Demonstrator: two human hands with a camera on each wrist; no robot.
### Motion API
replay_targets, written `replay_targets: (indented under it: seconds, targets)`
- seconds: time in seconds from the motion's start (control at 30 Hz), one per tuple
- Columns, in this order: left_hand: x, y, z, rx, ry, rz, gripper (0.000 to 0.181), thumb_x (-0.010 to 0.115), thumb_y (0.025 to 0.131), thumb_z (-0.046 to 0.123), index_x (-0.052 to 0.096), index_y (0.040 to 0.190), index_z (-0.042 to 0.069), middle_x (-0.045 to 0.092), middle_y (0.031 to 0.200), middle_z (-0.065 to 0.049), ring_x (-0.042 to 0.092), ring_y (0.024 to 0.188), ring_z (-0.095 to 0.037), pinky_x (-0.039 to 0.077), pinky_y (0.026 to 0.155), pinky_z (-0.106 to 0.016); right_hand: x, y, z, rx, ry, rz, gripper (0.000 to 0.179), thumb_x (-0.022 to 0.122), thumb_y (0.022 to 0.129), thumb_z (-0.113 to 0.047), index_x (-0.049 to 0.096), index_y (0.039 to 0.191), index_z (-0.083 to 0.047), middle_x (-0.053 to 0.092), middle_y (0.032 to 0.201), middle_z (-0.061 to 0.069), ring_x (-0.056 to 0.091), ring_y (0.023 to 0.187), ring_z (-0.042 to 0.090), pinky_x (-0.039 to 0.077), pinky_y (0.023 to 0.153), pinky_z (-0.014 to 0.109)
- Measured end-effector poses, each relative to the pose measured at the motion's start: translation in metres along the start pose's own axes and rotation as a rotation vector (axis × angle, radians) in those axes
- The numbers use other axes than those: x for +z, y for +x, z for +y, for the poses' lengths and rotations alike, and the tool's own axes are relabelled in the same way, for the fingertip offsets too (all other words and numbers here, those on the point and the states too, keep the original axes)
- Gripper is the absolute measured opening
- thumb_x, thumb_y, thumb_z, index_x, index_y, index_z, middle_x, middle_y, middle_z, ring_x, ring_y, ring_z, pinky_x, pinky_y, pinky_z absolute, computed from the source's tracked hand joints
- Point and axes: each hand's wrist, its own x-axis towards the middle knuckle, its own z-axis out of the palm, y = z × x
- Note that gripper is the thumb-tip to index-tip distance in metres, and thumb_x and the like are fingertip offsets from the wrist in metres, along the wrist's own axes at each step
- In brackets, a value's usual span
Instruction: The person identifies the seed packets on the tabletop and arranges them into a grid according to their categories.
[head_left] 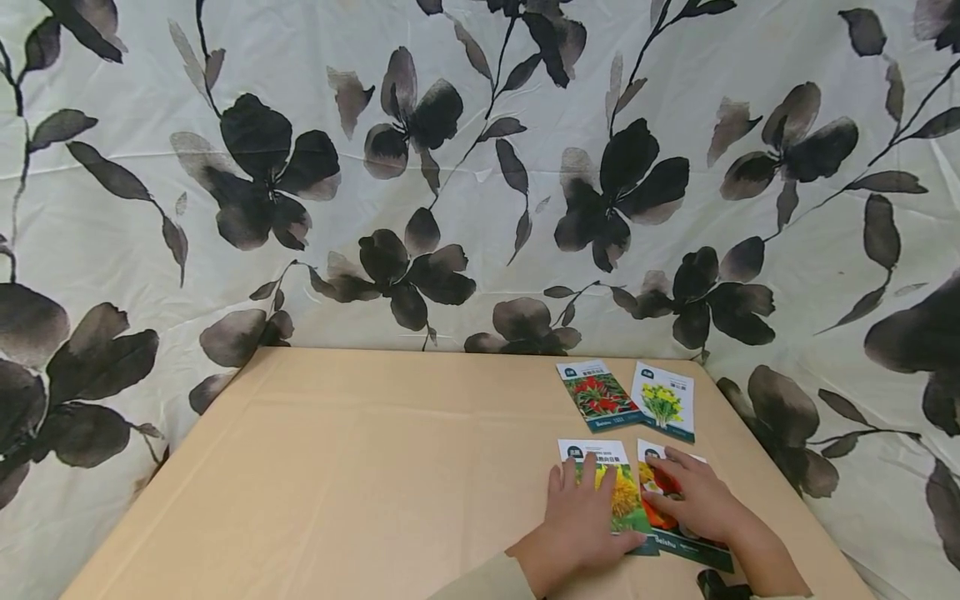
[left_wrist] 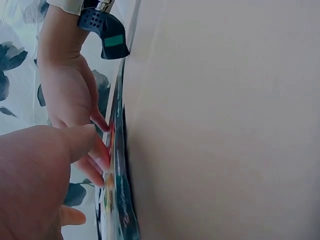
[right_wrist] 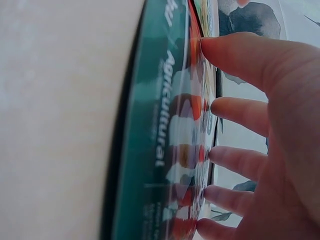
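Observation:
My left hand (head_left: 576,527) lies with spread fingers on a seed packet with a yellow flower picture (head_left: 626,498), its thumb at the packet's lower edge. To its right, my right hand (head_left: 703,500) touches a red-flower seed packet (head_left: 693,548) with its fingertips. In the right wrist view, the fingers and thumb are extended against the front of this packet (right_wrist: 150,125), near its green printed band. The two packets lie side by side, their lower corners overlapping. Parts of both pictures are hidden under the hands.
Behind the hands lie two more seed packets, one with red blooms (head_left: 600,396) and one with yellow blooms (head_left: 662,402), their edges overlapping. The tan table (head_left: 337,483) meets a floral cloth (head_left: 517,192) at its far edge. A black wrist device (head_left: 722,585) sits by the right wrist.

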Motion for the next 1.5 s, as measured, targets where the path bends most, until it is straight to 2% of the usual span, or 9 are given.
replay_targets:
  seconds: [0.2,0.63,0.93,1.5]
  targets:
    - [-0.001,0.006,0.007,-0.007,0.044,-0.002,0.086,0.054,0.081,0.085,0.039,0.154,0.041,0.029,0.167,0.004,0.030,0.154,-0.034,0.026,0.122,-0.059,0.000,0.001,0.001,-0.010,0.003,-0.003,0.074,0.070,0.087,-0.061,0.059,0.144,-0.014,0.042,0.153,0.034,0.036,0.136,0.062,0.038,0.098,0.080]
    - [0.001,0.017,0.019,-0.062,0.065,-0.007,0.085,0.058,0.078,0.085,0.045,0.150,0.041,0.035,0.163,0.005,0.036,0.149,-0.031,0.030,0.120,-0.057,0.001,0.002,0.002,-0.008,-0.010,-0.006,0.075,0.069,0.088,-0.062,0.058,0.145,-0.014,0.041,0.154,0.034,0.035,0.135,0.063,0.037,0.098,0.080]
    - [0.000,0.021,0.022,-0.092,0.110,-0.027,0.087,0.058,0.077,0.086,0.045,0.150,0.042,0.035,0.163,0.006,0.035,0.149,-0.028,0.029,0.122,-0.054,0.001,0.002,0.002,-0.002,0.000,-0.014,0.078,0.069,0.088,-0.062,0.056,0.146,-0.013,0.039,0.154,0.034,0.034,0.134,0.063,0.037,0.099,0.079]
    - [0.005,0.029,0.025,-0.127,0.142,-0.050,0.087,0.058,0.076,0.086,0.044,0.150,0.043,0.036,0.163,0.007,0.033,0.152,-0.027,0.027,0.122,-0.054,0.004,0.003,0.003,-0.003,0.013,-0.021,0.077,0.067,0.089,-0.062,0.054,0.148,-0.014,0.036,0.156,0.035,0.032,0.134,0.063,0.036,0.099,0.080]
